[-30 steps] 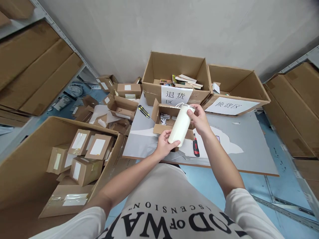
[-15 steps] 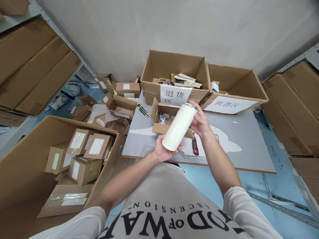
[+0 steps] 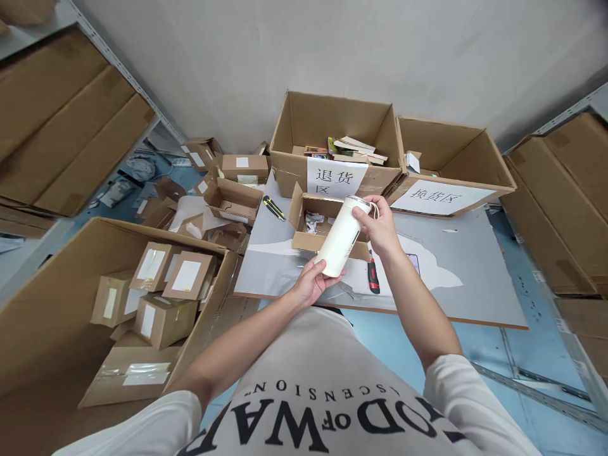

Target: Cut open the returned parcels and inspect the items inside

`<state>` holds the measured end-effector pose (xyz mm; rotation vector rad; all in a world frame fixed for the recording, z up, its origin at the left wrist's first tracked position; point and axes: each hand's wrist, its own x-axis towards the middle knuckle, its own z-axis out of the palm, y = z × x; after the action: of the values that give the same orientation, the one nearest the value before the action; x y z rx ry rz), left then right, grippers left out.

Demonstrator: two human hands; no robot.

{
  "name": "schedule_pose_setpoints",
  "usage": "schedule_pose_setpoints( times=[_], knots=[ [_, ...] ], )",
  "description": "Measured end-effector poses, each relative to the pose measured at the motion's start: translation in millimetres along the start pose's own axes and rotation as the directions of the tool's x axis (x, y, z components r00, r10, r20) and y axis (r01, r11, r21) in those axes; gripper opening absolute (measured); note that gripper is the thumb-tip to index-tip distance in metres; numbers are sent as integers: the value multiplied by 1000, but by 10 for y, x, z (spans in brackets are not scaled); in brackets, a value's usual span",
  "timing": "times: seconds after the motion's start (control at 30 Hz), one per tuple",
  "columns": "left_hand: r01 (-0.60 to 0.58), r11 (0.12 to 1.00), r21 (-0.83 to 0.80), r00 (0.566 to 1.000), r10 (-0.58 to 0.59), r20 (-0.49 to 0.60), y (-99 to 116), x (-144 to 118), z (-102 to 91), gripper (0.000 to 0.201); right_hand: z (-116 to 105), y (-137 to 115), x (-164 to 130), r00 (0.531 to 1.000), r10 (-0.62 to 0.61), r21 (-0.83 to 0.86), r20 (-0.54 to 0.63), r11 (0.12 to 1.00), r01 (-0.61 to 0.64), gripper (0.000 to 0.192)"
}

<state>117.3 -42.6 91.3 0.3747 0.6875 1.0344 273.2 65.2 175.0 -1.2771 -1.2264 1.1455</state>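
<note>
A cream-white insulated bottle (image 3: 340,240) with dark lettering on its side and a strap loop at its lid is tilted over the table's near part. My left hand (image 3: 313,282) is closed around its base from below. Up at the lid end, my right hand (image 3: 379,223) grips the bottle, thumb on the side facing me. Just behind it stands a small open carton (image 3: 308,241) with crumpled paper inside. A red and black utility knife (image 3: 373,276) lies on the table beneath my right forearm.
Two large open cartons stand at the back, the left box (image 3: 294,180) holding books, the right box (image 3: 470,171) small items. A yellow-black cutter (image 3: 274,209) lies left on the grey table (image 3: 489,272). Left of me, a big carton (image 3: 209,310) holds several parcels. A phone (image 3: 413,261) is partly hidden.
The bottle has been turned about its length, so its lettering and strap loop now show. My right thumb has shifted from the lid onto the bottle's side.
</note>
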Motion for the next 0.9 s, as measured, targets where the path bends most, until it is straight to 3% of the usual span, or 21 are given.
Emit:
schedule_pose_setpoints(
  times=[0.17, 0.4, 0.57, 0.67, 0.77, 0.83, 0.9],
  knots=[
    [27, 999, -24, 1000, -27, 8, -5, 10, -63, 49, -36, -56, -4, 995, 18, 28, 102, 999, -21, 48],
    [225, 970, -94, 968, -211, 137, 23, -4, -183, 63, -71, -121, 8, 925, 31, 189, 378, 976, -110, 68],
    [235, 970, -64, 961, -222, 168, 71, -19, -190, 64, -31, -59, -4, 955, 6, 156, 297, 986, -54, 61],
    [140, 990, 11, 982, -140, 129, 160, -10, -293, 61, -56, -25, -30, 976, -52, 135, 212, 991, 24, 57],
    [-76, 973, 219, 997, 79, -7, 243, -6, -526, 57, -119, 3, -99, 971, -197, 124, 137, 976, 180, 55],
    [-171, 879, 445, 971, 226, -74, 256, -16, -709, 55, -161, 43, -184, 949, -282, 113, 142, 957, 268, 52],
    [-182, 735, 653, 953, 296, -67, 228, -34, -870, 54, -191, 117, -297, 928, -329, 101, 173, 943, 316, 48]
  ],
)
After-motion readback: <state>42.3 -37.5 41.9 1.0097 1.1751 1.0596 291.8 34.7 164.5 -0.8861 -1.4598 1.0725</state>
